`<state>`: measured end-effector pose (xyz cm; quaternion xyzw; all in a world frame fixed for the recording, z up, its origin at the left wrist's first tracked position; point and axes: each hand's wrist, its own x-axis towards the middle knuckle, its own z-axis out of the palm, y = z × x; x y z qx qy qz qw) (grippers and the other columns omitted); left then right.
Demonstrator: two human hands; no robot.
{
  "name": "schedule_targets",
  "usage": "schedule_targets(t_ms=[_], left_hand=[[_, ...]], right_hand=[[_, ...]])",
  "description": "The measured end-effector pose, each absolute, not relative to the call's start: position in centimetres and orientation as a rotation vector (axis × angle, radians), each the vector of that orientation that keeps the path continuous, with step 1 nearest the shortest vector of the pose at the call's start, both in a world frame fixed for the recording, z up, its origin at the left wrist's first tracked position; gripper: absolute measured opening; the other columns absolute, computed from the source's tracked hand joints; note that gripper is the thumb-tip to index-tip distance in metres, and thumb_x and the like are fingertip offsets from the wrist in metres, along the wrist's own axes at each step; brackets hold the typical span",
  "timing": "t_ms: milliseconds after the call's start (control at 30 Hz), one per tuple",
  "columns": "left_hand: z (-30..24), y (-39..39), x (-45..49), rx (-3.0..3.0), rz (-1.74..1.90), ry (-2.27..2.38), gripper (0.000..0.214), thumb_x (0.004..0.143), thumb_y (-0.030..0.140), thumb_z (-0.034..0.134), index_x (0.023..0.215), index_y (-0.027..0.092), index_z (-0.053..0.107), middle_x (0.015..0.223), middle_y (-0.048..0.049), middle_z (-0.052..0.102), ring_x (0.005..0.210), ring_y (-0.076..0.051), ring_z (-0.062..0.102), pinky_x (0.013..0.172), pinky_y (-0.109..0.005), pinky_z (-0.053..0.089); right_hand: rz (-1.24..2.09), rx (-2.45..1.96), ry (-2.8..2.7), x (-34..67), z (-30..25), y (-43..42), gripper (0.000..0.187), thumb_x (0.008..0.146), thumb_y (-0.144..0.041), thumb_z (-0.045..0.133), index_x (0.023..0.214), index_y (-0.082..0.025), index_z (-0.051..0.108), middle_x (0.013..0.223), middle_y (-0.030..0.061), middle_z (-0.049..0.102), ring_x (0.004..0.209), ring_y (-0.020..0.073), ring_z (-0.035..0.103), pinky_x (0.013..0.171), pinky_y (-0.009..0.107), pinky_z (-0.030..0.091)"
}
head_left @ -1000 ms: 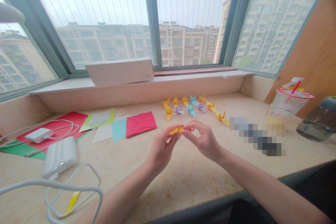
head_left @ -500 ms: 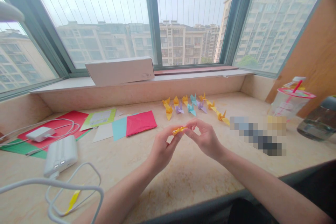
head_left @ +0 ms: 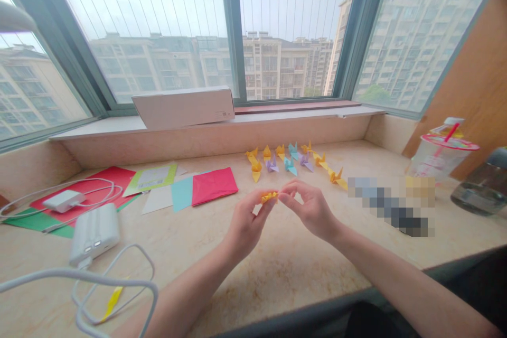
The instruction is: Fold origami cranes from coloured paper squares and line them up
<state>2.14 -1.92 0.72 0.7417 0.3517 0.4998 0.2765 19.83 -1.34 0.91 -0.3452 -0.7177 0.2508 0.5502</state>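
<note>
A small piece of folded yellow origami paper (head_left: 269, 197) is pinched in the air between my left hand (head_left: 247, 216) and my right hand (head_left: 311, 210). Fingertips of both hands hold its ends, and they hide part of it. Beyond my hands, several finished origami cranes (head_left: 291, 165) in yellow, purple and light blue stand in rows on the marble sill (head_left: 285, 259). A pink paper square (head_left: 214, 186) lies to the left, overlapping a light blue sheet (head_left: 182, 194).
Further left lie red and green paper sheets (head_left: 85, 182), a white power bank (head_left: 94, 234), a white charger (head_left: 63, 201) and looped white cables (head_left: 114, 280). A plastic cup with a pink straw (head_left: 439, 157) and a bottle (head_left: 481, 190) stand right, by a pixelated patch (head_left: 392, 206). A white box (head_left: 183, 108) sits on the window ledge.
My hands stay almost still, with the yellow paper held between them. The whole view shifts slightly as my head moves.
</note>
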Motion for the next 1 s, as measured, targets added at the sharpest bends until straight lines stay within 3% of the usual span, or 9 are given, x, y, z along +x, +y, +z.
schedule_targets(t_ms=[233,467,767,1000], left_hand=[[0.64,-1.89,2.23,1.956,1.300,0.949,0.021,0.095,0.033,0.055,0.097,0.018,0.070,0.089,-0.0040,0.074,0.083,-0.018,0.065,0.078,-0.028,0.047],[0.62,-1.93,2.28,1.853,1.224,0.978,0.024,0.093,0.035,0.057,0.081,0.016,0.065,0.077,-0.0024,0.067,0.076,-0.017,0.061,0.075,-0.029,0.046],[0.66,-1.57,2.21,1.519,1.114,0.755,0.024,0.089,0.037,0.065,0.097,0.015,0.071,0.089,-0.0062,0.072,0.081,-0.017,0.064,0.075,-0.027,0.047],[0.13,-1.33,2.15,1.561,1.148,0.823,0.026,0.088,0.039,0.065,0.091,0.014,0.072,0.082,-0.0047,0.069,0.076,-0.016,0.061,0.069,-0.025,0.045]], right_hand=[[0.626,-0.847,-1.684,19.83,0.63,-1.27,0.015,0.090,-0.032,0.065,0.081,-0.020,0.068,0.078,0.0013,0.066,0.075,0.0164,0.058,0.075,0.031,0.045],[0.605,-0.842,-1.699,19.97,0.26,-0.89,0.016,0.091,-0.033,0.065,0.081,-0.020,0.068,0.080,0.0014,0.067,0.077,0.0167,0.059,0.074,0.030,0.045],[0.654,-0.863,-1.679,20.04,0.35,-0.94,0.024,0.096,-0.037,0.056,0.090,-0.020,0.072,0.087,0.0041,0.070,0.081,0.0181,0.062,0.076,0.031,0.046],[0.647,-0.930,-1.731,19.81,0.89,-1.21,0.021,0.090,-0.036,0.064,0.080,-0.019,0.072,0.075,0.0021,0.069,0.072,0.0168,0.060,0.072,0.031,0.045]])
